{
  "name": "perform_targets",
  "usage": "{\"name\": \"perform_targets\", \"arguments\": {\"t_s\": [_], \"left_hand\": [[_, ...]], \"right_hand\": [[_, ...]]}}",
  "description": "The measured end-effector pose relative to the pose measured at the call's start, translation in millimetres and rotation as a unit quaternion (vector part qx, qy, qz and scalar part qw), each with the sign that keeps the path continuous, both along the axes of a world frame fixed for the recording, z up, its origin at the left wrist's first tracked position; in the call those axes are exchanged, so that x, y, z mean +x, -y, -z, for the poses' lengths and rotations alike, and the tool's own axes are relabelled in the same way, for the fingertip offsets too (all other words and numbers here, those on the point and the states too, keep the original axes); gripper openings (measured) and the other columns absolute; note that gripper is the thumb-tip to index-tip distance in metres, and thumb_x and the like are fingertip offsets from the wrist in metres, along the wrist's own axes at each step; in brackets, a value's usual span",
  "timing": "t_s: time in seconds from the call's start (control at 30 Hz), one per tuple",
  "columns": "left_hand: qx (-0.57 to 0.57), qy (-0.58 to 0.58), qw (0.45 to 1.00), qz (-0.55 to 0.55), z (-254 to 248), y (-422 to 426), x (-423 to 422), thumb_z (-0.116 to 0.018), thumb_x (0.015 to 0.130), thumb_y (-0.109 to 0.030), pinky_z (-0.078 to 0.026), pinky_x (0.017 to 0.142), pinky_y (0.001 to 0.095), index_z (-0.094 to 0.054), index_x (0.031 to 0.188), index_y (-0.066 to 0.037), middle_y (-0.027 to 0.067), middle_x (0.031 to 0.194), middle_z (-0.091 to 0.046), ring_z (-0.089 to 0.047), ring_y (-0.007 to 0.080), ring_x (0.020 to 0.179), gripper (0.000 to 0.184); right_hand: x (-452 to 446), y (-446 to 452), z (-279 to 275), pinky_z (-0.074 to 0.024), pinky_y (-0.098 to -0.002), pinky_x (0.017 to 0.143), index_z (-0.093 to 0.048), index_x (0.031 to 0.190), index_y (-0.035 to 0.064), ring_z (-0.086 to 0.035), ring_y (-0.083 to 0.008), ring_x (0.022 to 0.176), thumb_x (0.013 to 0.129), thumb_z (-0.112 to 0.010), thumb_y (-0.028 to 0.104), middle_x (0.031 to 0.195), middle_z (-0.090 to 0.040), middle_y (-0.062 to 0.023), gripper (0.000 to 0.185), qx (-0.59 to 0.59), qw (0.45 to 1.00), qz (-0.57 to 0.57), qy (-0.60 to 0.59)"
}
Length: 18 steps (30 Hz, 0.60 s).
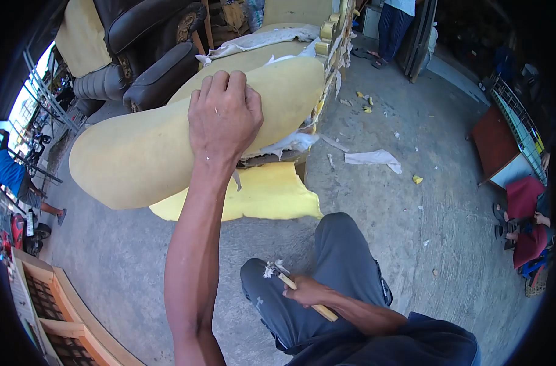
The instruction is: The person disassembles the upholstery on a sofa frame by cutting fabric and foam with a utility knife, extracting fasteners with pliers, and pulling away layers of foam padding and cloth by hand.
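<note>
My left hand [225,116] is closed on the top of a long beige foam pad [128,155] along the front of a stripped sofa. Its fingertips are hidden behind the knuckles. Below the pad hangs a brighter yellow foam sheet [269,192], with torn white fabric [290,144] at the pad's right underside. Over my knees, my right hand [306,291] grips a wooden-handled tool [324,312]. Whitish scraps [274,268] cover the tool's far tip, so its kind is unclear.
Dark leather armchairs [150,79] stand behind at left. A wooden frame [70,305] lies at lower left. Fabric strips [372,158] and yellow foam bits [417,179] litter the concrete floor. People are at the back, left and right; a red-sided cabinet [494,143] stands at right.
</note>
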<state>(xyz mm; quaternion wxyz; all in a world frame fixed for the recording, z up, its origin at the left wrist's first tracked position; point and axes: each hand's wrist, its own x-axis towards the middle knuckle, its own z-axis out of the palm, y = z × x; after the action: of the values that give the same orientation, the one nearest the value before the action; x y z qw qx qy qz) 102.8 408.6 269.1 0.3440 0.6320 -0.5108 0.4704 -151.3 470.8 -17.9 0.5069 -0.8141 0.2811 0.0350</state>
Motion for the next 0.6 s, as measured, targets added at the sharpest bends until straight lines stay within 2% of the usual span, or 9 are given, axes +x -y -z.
{"name": "perform_targets", "arguments": {"t_s": [0.03, 0.07, 0.13, 0.27, 0.37, 0.43, 0.5, 0.57, 0.6], "left_hand": [[0.025, -0.004, 1.000, -0.007, 11, -16, -6, -0.063, 0.083, -0.012, -0.047, 0.071, 0.0435, -0.061, 0.080, -0.005, 0.0114, 0.081, -0.060, -0.061, 0.0292, 0.080, 0.007], [0.026, -0.018, 1.000, 0.004, 14, -20, -7, -0.063, 0.083, -0.010, -0.048, 0.074, 0.0440, -0.061, 0.082, -0.004, 0.0113, 0.082, -0.060, -0.061, 0.0301, 0.082, 0.006], [0.013, -0.027, 0.999, 0.029, 6, -22, -4, -0.062, 0.086, -0.011, -0.049, 0.077, 0.0443, -0.064, 0.087, -0.004, 0.0119, 0.086, -0.062, -0.062, 0.0315, 0.085, 0.008], [0.018, -0.121, 0.986, 0.109, 15, -40, -21, -0.060, 0.088, -0.009, -0.052, 0.082, 0.0411, -0.067, 0.095, -0.002, 0.0136, 0.093, -0.065, -0.064, 0.0312, 0.091, 0.011], [-0.056, -0.135, 0.979, 0.145, 74, -65, -40, -0.061, 0.089, -0.008, -0.052, 0.085, 0.0393, -0.066, 0.096, 0.000, 0.0150, 0.096, -0.065, -0.064, 0.0306, 0.092, 0.012], [-0.098, -0.110, 0.980, 0.133, 143, -77, -54, -0.062, 0.090, -0.008, -0.052, 0.086, 0.0386, -0.065, 0.098, 0.002, 0.0157, 0.099, -0.066, -0.064, 0.0302, 0.093, 0.013], [-0.114, -0.492, 0.858, 0.087, 212, -72, -61, -0.065, 0.090, -0.012, -0.051, 0.088, 0.0430, -0.062, 0.113, 0.006, 0.0198, 0.103, -0.064, -0.063, 0.0357, 0.093, 0.029], [-0.106, -0.572, 0.813, -0.023, 258, -50, -40, -0.067, 0.094, -0.024, -0.051, 0.090, 0.0436, -0.054, 0.128, 0.006, 0.0200, 0.108, -0.064, -0.063, 0.0367, 0.098, 0.048], [-0.103, -0.543, 0.833, -0.027, 269, -42, -29, -0.068, 0.094, -0.029, -0.051, 0.090, 0.0436, -0.050, 0.132, 0.007, 0.0222, 0.110, -0.064, -0.063, 0.0371, 0.100, 0.056]], "right_hand": [[-14, -41, -10, -0.0506, -0.0350, 0.065, -0.055, 0.124, -0.0007, -0.062, -0.0175, 0.065, 0.095, -0.062, 0.024, 0.077, -0.061, -0.0072, 0.039, 0.216, 0.960, -0.032, -0.175], [-13, -50, 2, -0.0506, -0.0350, 0.065, -0.055, 0.124, -0.0007, -0.062, -0.0175, 0.065, 0.095, -0.062, 0.024, 0.077, -0.061, -0.0072, 0.039, 0.225, 0.959, -0.034, -0.168], [15, 3, 17, -0.0513, -0.0353, 0.075, -0.052, 0.131, -0.0007, -0.064, -0.0185, 0.077, 0.093, -0.064, 0.022, 0.083, -0.062, -0.0102, 0.045, 0.105, 0.985, -0.035, -0.135], [16, 64, -60, -0.0481, -0.0328, 0.094, -0.045, 0.144, 0.0019, -0.059, -0.0205, 0.117, 0.093, -0.064, 0.017, 0.127, -0.060, -0.0178, 0.057, 0.052, 0.998, 0.030, 0.028], [-24, 83, -84, -0.0471, -0.0345, 0.100, -0.046, 0.145, 0.0044, -0.057, -0.0223, 0.123, 0.092, -0.064, 0.014, 0.135, -0.057, -0.0164, 0.057, 0.115, 0.993, 0.011, 0.020], [-56, 79, -79, -0.0492, -0.0407, 0.100, -0.051, 0.139, 0.0032, -0.060, -0.0238, 0.117, 0.091, -0.065, 0.012, 0.126, -0.060, -0.0127, 0.050, 0.282, 0.957, 0.063, 0.038], [-78, 74, -38, -0.0513, -0.0428, 0.097, -0.053, 0.135, 0.0025, -0.060, -0.0242, 0.115, 0.091, -0.064, 0.011, 0.124, -0.060, -0.0122, 0.046, 0.301, 0.945, 0.119, -0.032], [-104, 53, 3, -0.0563, -0.0468, 0.090, -0.054, 0.128, -0.0002, -0.061, -0.0248, 0.114, 0.091, -0.064, 0.007, 0.122, -0.062, -0.0124, 0.039, 0.298, 0.921, 0.193, -0.161], [-113, 38, 14, -0.0565, -0.0475, 0.089, -0.054, 0.129, -0.0008, -0.062, -0.0246, 0.114, 0.091, -0.064, 0.005, 0.123, -0.062, -0.0128, 0.039, 0.333, 0.906, 0.234, -0.114]]}}
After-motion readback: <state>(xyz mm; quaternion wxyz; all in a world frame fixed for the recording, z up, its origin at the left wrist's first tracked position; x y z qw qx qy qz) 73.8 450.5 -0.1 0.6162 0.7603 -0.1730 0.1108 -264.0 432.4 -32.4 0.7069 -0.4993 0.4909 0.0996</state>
